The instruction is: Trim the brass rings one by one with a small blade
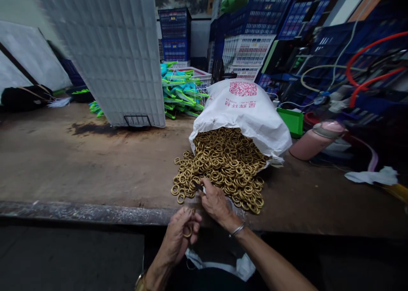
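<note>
A heap of brass rings (223, 165) spills from a white sack (245, 110) lying on its side on the brown workbench (83, 163). My right hand (215, 202) reaches into the near edge of the heap, fingers pinched round a small dark thing among the rings. My left hand (178, 235) is held at the bench's front edge, fingers curled round a brass ring (187, 231). A bracelet sits on my right wrist. A white bag (236, 265) hangs below my hands.
A white plastic crate (117, 49) stands tilted on the bench at the back left. Green and blue parts (180, 93) lie behind it. Blue and white crates are stacked at the back. A pink flask (315, 138), a green box (291, 121) and hoses crowd the right.
</note>
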A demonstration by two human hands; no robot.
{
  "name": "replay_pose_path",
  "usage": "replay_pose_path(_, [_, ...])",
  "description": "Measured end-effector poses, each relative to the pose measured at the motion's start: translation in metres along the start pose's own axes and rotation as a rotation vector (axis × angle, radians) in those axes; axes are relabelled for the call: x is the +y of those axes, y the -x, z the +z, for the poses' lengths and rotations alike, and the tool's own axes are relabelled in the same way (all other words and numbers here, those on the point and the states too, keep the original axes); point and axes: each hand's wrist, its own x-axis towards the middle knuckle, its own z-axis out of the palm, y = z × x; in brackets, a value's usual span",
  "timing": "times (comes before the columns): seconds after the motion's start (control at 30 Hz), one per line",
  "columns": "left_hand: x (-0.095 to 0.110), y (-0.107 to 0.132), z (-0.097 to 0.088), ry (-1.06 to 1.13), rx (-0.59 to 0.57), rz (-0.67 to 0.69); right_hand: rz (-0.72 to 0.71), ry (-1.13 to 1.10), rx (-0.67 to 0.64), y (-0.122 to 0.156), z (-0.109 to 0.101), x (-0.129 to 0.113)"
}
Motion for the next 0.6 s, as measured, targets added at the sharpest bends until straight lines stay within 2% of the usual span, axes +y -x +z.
replay_pose_path(0.1, [0.001, -0.001, -0.004, 0.020, 0.015, 0.026, 0.026, 0.087, -0.037, -0.010, 0.003, -0.007])
replay_pose_path(0.27, [0.001, -0.002, -0.009, 0.094, -0.021, 0.031, 0.053, 0.231, -0.086, -0.014, 0.009, -0.014])
replay_pose_path(0.4, [0.002, -0.002, -0.010, 0.121, -0.050, -0.005, 0.054, 0.207, -0.075, -0.014, 0.009, -0.013])
replay_pose_path(0.6, [0.003, -0.005, -0.011, 0.170, -0.026, -0.018, 0.042, 0.121, -0.034, -0.016, 0.008, -0.009])
